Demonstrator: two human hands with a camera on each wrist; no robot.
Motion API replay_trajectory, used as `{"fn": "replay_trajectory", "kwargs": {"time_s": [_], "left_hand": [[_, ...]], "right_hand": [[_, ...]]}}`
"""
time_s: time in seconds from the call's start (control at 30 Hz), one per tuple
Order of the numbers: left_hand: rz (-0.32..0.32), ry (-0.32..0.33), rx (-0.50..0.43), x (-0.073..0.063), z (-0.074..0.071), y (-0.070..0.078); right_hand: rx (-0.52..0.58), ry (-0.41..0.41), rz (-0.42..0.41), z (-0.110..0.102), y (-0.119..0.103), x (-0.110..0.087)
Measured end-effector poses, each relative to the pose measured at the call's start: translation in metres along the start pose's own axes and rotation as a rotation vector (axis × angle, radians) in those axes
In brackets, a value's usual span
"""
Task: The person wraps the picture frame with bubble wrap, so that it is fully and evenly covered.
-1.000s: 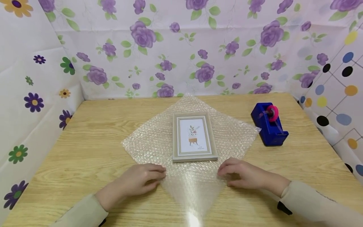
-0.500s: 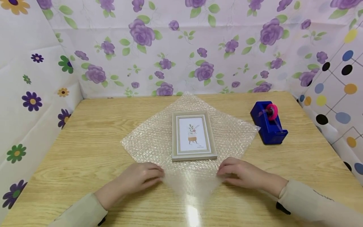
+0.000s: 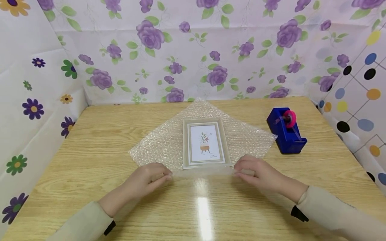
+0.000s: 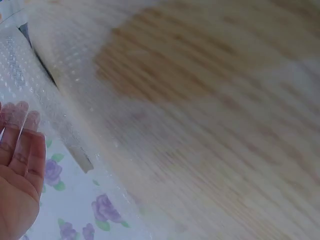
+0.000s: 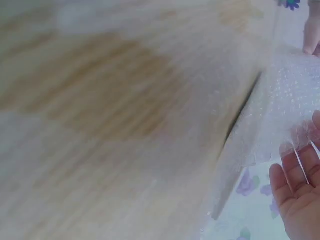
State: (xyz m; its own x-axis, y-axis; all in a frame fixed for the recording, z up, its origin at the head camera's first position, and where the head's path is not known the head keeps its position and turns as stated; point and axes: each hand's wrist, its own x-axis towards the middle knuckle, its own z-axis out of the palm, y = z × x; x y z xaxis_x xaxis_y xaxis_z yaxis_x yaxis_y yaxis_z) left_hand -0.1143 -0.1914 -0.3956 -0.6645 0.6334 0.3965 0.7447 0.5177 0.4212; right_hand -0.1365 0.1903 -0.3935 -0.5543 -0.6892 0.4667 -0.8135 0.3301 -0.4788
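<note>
A picture frame (image 3: 206,144) with a plant print lies face up on a diamond-shaped sheet of bubble wrap (image 3: 159,144). In front of the frame's near edge, the sheet's near corner is lifted and folded back along a line between the two hands. My left hand (image 3: 144,180) pinches the wrap at the left end of that fold. At the right end, close to the frame's lower right corner, my right hand (image 3: 260,175) pinches it between thumb and fingers. Both wrist views show fingertips (image 4: 22,112) through or against the clear wrap; the thumbs are hidden there.
A blue tape dispenser (image 3: 286,134) with a pink-cored roll stands at the right, just beyond the wrap's right corner. Flower-printed sheeting (image 3: 169,50) hangs behind the wooden table (image 3: 99,140), and more covers both sides.
Both hands have lifted the near corner of the bubble wrap and moved slightly away from the body, toward the picture frame. The near flap no longer lies flat on the table. The frame stays put.
</note>
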Motion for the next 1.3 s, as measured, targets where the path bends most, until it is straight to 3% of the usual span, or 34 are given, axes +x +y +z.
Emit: {"fn": "replay_trajectory", "kwargs": {"time_s": [0.17, 0.4, 0.63, 0.9, 1.3], "left_hand": [[-0.130, 0.030, -0.032, 0.004, 0.000, 0.000], [-0.248, 0.067, -0.096, 0.011, 0.000, 0.001], [-0.381, 0.052, -0.090, 0.020, 0.001, 0.002], [-0.483, 0.040, -0.090, 0.029, 0.004, -0.006], [-0.572, 0.003, -0.131, 0.035, 0.008, -0.015]], "right_hand": [[-0.035, 0.059, 0.042, -0.003, 0.000, 0.010], [-0.040, 0.085, 0.242, -0.002, 0.001, 0.024], [-0.064, 0.066, 0.450, 0.000, 0.005, 0.036], [-0.088, 0.037, 0.503, 0.006, 0.019, 0.044], [-0.094, 0.022, 0.558, 0.015, 0.026, 0.049]]}}
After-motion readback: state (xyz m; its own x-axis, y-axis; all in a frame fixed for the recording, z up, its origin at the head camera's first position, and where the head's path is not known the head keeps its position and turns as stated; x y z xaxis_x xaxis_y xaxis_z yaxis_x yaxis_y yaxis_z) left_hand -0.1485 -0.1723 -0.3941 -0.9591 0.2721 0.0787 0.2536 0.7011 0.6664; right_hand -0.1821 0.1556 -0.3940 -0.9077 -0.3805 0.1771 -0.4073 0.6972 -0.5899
